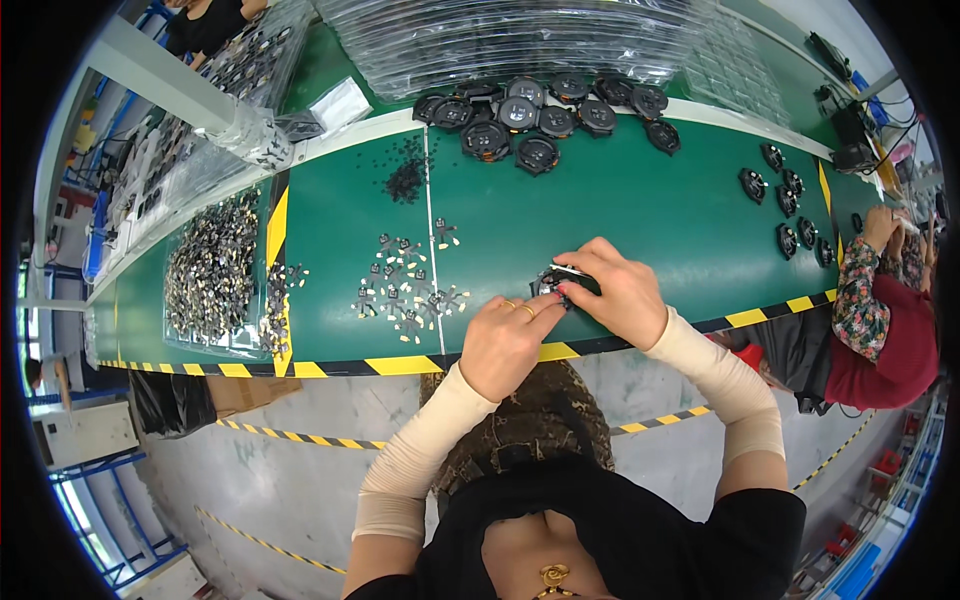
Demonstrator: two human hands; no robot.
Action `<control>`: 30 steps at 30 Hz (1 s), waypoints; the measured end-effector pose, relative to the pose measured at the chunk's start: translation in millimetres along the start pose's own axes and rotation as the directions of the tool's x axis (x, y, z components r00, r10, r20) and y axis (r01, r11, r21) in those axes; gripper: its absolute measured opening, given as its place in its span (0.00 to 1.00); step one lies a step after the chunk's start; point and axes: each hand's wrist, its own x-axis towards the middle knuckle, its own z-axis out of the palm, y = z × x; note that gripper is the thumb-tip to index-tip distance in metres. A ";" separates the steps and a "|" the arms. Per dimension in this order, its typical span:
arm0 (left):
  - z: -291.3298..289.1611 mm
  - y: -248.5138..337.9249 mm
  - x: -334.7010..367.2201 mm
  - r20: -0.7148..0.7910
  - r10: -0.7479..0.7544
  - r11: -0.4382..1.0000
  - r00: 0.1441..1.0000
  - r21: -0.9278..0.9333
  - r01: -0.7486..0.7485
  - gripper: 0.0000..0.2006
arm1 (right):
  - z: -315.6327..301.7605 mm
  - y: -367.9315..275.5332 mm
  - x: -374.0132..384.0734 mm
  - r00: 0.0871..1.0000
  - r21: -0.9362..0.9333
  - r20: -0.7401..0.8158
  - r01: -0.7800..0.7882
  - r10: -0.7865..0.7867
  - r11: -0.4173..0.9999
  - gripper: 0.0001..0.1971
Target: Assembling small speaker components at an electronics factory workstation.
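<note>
Near the table's front edge, my left hand (pixel 503 343) and my right hand (pixel 622 297) meet on a small round black watch-like casing (pixel 544 281). My left fingertips are pinched against its near side. The right thumb and fingers close around its right side, covering much of it. A thin whitish strip shows by the right fingers; its kind cannot be made out. To the left of my hands lies a loose spread of small black parts with pale tabs (pixel 393 290). Farther back is a heap of tiny black pieces (pixel 406 180).
Several round black casings (pixel 520 112) cluster at the back, before stacked clear plastic trays (pixel 510 45). More casings (pixel 787 200) lie at the right. A clear tray (pixel 205 345) of tabbed parts stands at the left. A co-worker's floral sleeve (pixel 858 290) is at the far right.
</note>
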 end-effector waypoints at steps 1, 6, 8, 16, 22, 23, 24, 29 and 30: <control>-0.7 -0.6 -0.2 -0.008 0.003 1.000 1.000 -0.018 -0.003 0.12 | 0.3 0.2 1.7 0.999 -0.015 0.032 -0.015 0.016 1.000 0.15; -4.3 -6.1 2.7 0.048 0.019 1.000 0.999 -0.023 -0.018 0.12 | 1.0 0.7 3.1 0.998 -0.037 0.056 -0.010 0.012 0.999 0.14; -4.7 -6.5 3.0 0.062 0.046 0.999 0.997 -0.024 -0.045 0.12 | -3.3 -2.9 2.3 0.997 -0.062 0.061 -0.047 0.051 0.997 0.14; 2.8 -4.0 -10.5 0.025 0.160 0.979 0.987 0.126 -0.162 0.14 | 5.9 -0.3 -2.7 0.997 0.049 0.073 0.008 -0.012 0.999 0.13; 5.1 0.9 -19.6 -0.030 0.167 0.973 0.985 0.167 -0.160 0.18 | -23.9 26.0 5.6 0.991 0.243 -0.067 -0.100 0.119 0.965 0.12; 6.9 1.6 -21.0 -0.044 0.150 0.975 0.988 0.170 -0.141 0.18 | -35.5 43.3 10.9 0.970 0.224 -0.225 -0.039 0.091 0.974 0.12; 8.0 1.8 -20.9 -0.047 0.162 0.974 0.986 0.166 -0.152 0.18 | -54.7 65.3 17.6 0.944 0.138 -0.307 -0.080 0.119 0.987 0.11; 9.2 2.3 -18.6 -0.045 0.134 0.980 0.990 0.157 -0.126 0.16 | -192.0 227.9 24.9 0.619 -0.146 -0.714 -0.588 0.327 0.795 0.12; 10.1 2.4 -18.2 -0.052 0.142 0.979 0.989 0.152 -0.133 0.16 | -220.7 263.1 13.9 0.541 -0.134 -0.756 -0.678 0.367 0.723 0.14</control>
